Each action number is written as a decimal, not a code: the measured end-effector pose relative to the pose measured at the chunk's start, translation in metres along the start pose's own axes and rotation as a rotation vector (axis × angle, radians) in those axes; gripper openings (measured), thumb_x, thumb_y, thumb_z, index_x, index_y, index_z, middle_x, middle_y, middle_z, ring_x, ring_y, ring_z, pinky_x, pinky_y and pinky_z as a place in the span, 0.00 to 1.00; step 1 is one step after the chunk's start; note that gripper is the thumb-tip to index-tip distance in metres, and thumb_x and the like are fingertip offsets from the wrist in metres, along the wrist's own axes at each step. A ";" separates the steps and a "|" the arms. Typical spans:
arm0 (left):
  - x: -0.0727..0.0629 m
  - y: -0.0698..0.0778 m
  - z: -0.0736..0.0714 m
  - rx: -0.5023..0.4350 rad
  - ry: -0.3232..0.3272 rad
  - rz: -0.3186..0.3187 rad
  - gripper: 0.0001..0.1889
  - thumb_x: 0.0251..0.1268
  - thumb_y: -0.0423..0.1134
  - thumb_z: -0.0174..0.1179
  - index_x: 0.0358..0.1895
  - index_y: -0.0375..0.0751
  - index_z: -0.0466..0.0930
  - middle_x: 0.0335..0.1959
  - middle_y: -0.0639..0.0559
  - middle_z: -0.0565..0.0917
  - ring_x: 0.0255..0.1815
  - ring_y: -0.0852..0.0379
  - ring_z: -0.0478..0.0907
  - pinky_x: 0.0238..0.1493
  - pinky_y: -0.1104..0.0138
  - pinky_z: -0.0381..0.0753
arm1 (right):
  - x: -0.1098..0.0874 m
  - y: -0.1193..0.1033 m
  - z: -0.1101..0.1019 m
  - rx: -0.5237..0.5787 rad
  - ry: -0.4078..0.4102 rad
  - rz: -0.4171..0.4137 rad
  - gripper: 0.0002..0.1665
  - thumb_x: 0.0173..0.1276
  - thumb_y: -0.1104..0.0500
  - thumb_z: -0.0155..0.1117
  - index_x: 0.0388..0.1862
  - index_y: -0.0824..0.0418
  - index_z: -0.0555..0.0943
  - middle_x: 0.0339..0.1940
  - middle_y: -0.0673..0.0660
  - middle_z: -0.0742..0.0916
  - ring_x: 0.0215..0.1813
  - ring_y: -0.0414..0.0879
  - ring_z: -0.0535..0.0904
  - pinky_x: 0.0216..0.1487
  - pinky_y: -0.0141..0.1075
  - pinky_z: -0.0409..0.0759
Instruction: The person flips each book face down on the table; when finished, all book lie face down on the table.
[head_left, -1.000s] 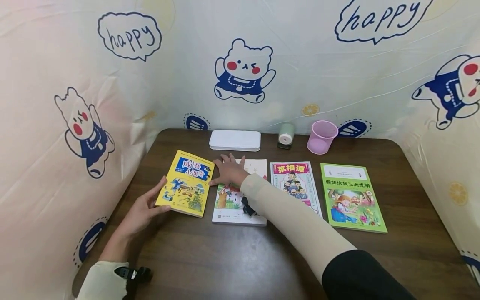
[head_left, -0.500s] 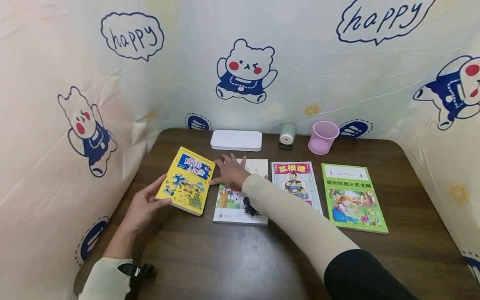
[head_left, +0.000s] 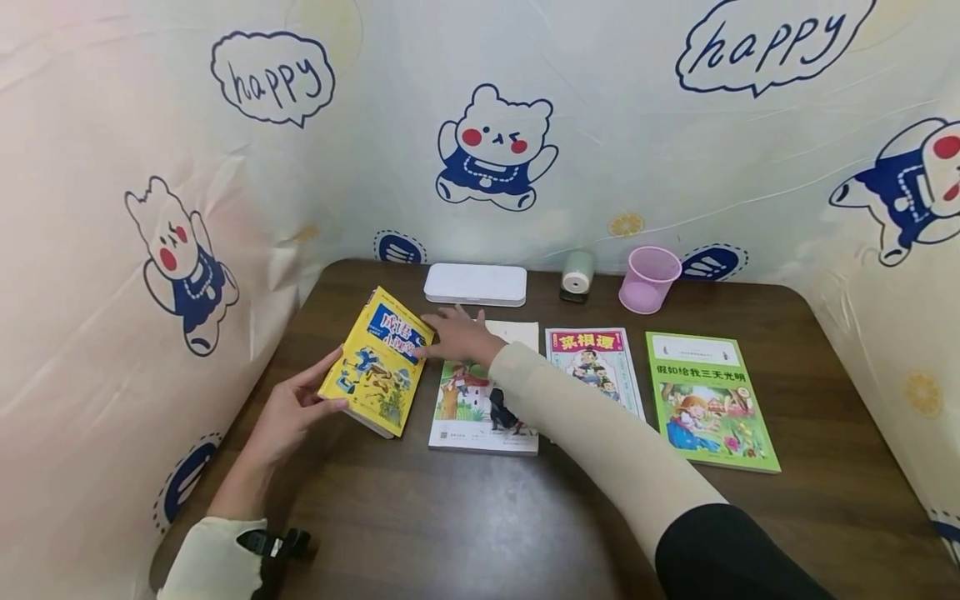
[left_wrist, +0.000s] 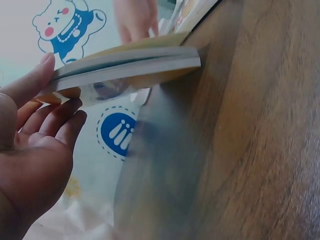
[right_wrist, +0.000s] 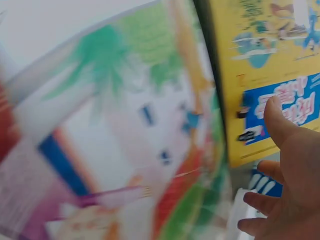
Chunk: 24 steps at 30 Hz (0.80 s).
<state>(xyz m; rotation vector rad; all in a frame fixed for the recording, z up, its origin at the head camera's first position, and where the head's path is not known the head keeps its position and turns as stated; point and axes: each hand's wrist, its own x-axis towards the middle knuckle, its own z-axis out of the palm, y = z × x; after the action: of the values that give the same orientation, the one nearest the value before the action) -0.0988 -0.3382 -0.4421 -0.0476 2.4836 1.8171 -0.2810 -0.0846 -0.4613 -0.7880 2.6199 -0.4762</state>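
A yellow book with a blue title panel is tilted up at the left of the table. My left hand grips its left edge, thumb on the cover and fingers underneath; in the left wrist view the page block faces the camera. My right hand reaches to the book's upper right side. In the right wrist view its thumb lies over the title, the other fingers extended past the book's end. Under the right forearm lies a white illustrated book, partly hidden.
A pink-bordered book, partly behind the right sleeve, and a green book lie to the right. Along the back stand a white flat case, a small green device and a pink cup. A printed sheet surrounds the brown table.
The yellow book has tilted more steeply, its left side lifted further. My right hand has turned, its thumb now over the cover and its fingers less spread.
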 end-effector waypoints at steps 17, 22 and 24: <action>-0.002 0.011 0.018 0.089 -0.048 0.075 0.39 0.64 0.40 0.73 0.78 0.55 0.68 0.78 0.46 0.69 0.49 0.51 0.82 0.46 0.67 0.87 | -0.011 -0.028 -0.034 0.476 0.092 -0.139 0.51 0.75 0.31 0.56 0.85 0.55 0.53 0.72 0.60 0.76 0.65 0.50 0.79 0.65 0.43 0.81; -0.001 0.014 0.020 0.066 -0.064 0.098 0.38 0.65 0.38 0.72 0.78 0.52 0.68 0.80 0.48 0.66 0.52 0.56 0.82 0.49 0.68 0.86 | -0.010 -0.028 -0.037 0.499 0.133 -0.124 0.49 0.75 0.32 0.58 0.83 0.55 0.56 0.75 0.61 0.75 0.70 0.54 0.76 0.67 0.46 0.79; 0.000 0.014 0.020 0.059 -0.072 0.108 0.38 0.66 0.37 0.71 0.78 0.51 0.67 0.80 0.48 0.65 0.55 0.58 0.82 0.51 0.68 0.86 | -0.009 -0.028 -0.037 0.520 0.137 -0.123 0.48 0.75 0.34 0.60 0.83 0.56 0.58 0.76 0.61 0.74 0.73 0.54 0.74 0.69 0.47 0.77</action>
<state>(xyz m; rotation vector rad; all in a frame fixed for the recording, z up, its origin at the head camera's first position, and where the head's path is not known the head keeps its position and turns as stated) -0.0990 -0.3145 -0.4345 0.1559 2.5333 1.7492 -0.2768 -0.0935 -0.4149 -0.7569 2.3965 -1.2210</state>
